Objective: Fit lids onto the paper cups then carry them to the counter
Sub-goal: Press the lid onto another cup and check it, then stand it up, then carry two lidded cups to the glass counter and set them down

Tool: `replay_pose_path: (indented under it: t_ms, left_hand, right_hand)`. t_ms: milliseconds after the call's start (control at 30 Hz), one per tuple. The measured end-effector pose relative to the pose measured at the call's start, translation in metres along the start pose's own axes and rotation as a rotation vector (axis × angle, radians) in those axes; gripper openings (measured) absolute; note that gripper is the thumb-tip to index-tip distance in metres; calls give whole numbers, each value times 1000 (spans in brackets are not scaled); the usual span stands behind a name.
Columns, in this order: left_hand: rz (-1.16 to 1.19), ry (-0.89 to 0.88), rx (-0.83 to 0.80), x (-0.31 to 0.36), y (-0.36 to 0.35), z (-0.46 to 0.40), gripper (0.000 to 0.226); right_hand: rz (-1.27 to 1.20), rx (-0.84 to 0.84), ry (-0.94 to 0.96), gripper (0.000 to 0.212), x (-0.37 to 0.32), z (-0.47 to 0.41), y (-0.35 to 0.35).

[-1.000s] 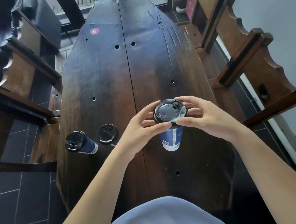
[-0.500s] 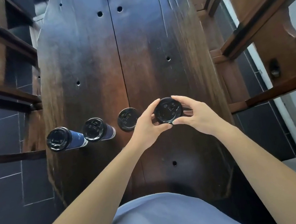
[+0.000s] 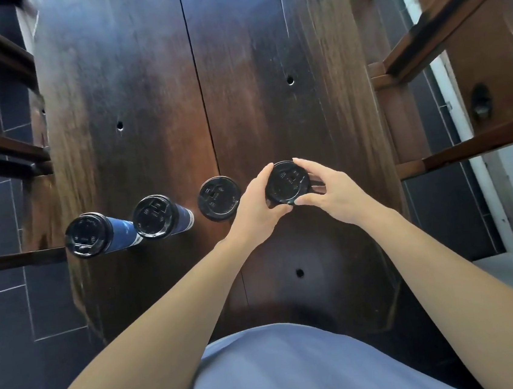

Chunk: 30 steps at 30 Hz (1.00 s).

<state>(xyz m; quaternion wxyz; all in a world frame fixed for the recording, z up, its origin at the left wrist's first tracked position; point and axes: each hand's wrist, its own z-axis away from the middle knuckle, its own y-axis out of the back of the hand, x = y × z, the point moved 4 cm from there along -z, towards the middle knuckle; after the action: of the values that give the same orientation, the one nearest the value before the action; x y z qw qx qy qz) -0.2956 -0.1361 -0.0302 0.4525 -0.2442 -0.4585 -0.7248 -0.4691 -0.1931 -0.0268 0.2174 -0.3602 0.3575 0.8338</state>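
Four cups in a row on the desk [image 3: 148, 79], all wearing black lids. Left hand [image 3: 258, 208] and right hand [image 3: 332, 194], each grip pinching the rim of the rightmost lid [image 3: 287, 183], likely seating it. Carrying to the counter still undone. Contents hidden under lids

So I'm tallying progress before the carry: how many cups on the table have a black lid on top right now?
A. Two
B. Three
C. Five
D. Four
D. Four black lids stand in a row on the wooden table: the far-left cup, the second cup, the third cup, and the fourth cup, which the left hand and right hand hold by its lid.
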Motion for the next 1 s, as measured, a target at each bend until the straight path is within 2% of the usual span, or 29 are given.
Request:
replay_pose_path:
  t_ms: [233, 367, 433, 533, 600, 700, 867, 1000]
  left_hand:
    - [-41, 29, -31, 8, 3, -1, 97]
    - [-44, 90, -9, 6, 13, 15, 101]
    - [-91, 85, 16, 5, 23, 35, 91]
    - [-209, -11, 102, 3, 40, 78, 67]
    - [-250, -64, 161, -4, 52, 110, 57]
    - [-327, -62, 248, -29, 68, 153, 51]
    - [-293, 77, 409, -90, 106, 209, 49]
    - [-249, 110, 469, -138, 148, 232, 53]
  right_hand:
    - [9, 21, -31, 82, -6, 3, -1]
    - [-10, 146, -22, 86, -16, 18, 2]
    - [-20, 276, 2, 80, -21, 31, 0]
    - [-91, 496, 54, 63, -31, 55, -13]
    - [-135, 540, 111, 54, -42, 72, -30]
    - [-135, 432, 184, 46, -60, 89, -70]
    - [-66, 132, 244, 44, -90, 100, -147]
    - [6, 43, 264, 41, -115, 93, -185]
